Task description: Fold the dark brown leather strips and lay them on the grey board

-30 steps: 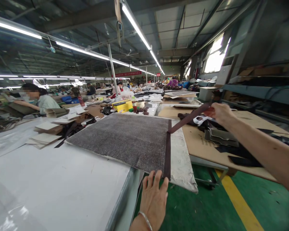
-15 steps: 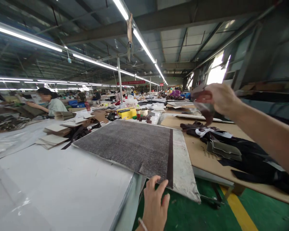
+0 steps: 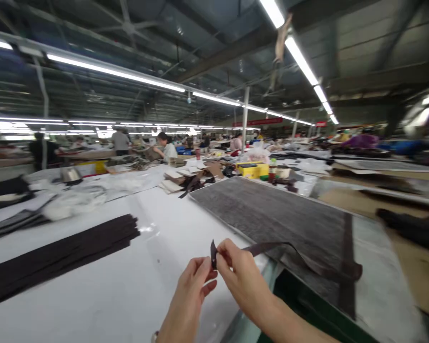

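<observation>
My left hand and my right hand meet in front of me over the white table, both pinching the near end of a long dark brown strip. The strip trails to the right and ends on the grey textured board, near another dark strip that lies along the board's right side. The fingers of both hands are closed on the strip's end.
A stack of dark brown strips lies on the white table at the left. Beyond the board stand a yellow box and piles of cardboard pieces. Other people work at far tables. Green floor shows at the lower right.
The view swung left. My right hand came down from the raised right side, bringing the strip's end to my left hand, which left the board's near edge and now pinches it too.
</observation>
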{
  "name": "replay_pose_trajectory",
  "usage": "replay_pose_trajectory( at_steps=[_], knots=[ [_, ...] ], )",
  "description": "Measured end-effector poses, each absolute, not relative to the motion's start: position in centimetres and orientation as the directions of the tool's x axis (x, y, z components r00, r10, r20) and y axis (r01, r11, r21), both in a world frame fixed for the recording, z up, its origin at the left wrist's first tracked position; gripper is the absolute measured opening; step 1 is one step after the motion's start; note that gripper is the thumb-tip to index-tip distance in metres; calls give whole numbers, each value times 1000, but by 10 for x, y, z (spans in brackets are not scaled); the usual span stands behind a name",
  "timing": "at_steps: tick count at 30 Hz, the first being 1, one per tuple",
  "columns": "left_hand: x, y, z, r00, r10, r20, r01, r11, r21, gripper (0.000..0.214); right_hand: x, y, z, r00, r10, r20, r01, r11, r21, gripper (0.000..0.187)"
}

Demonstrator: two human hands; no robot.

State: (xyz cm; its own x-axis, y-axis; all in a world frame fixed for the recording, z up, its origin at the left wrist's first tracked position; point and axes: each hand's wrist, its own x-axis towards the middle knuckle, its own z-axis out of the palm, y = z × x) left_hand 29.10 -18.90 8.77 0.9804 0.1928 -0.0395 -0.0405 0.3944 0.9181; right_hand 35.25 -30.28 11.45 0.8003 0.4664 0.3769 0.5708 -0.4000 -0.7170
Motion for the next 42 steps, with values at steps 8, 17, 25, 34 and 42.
replay_pose_trajectory(
  at_steps=[8, 17, 25, 34, 42],
  knots=[
    [183, -83, 59, 824, 550, -137, -34, 289, 957, 40, 274, -176, 53, 557, 784, 274, 607, -160, -778, 20],
    [91, -30, 36, 644, 731, -227, -21, 313, 949, 28, 185, -101, -28, 310, 787, 533, 765, 127, -631, 55],
    [44, 4, 19, 564, 778, -278, 77, 285, 955, 35, 163, -86, 19, 106, 911, 397, 743, 193, -641, 45],
    [8, 33, 24, 350, 928, -130, 161, 77, 984, 40, 205, -58, 48, -98, 947, -305, 303, -263, -916, 20],
    [-24, 64, 20, 179, 930, -320, 13, 323, 946, 45, 294, -103, 45, -130, 865, -485, 225, -451, -864, 20]
  ],
)
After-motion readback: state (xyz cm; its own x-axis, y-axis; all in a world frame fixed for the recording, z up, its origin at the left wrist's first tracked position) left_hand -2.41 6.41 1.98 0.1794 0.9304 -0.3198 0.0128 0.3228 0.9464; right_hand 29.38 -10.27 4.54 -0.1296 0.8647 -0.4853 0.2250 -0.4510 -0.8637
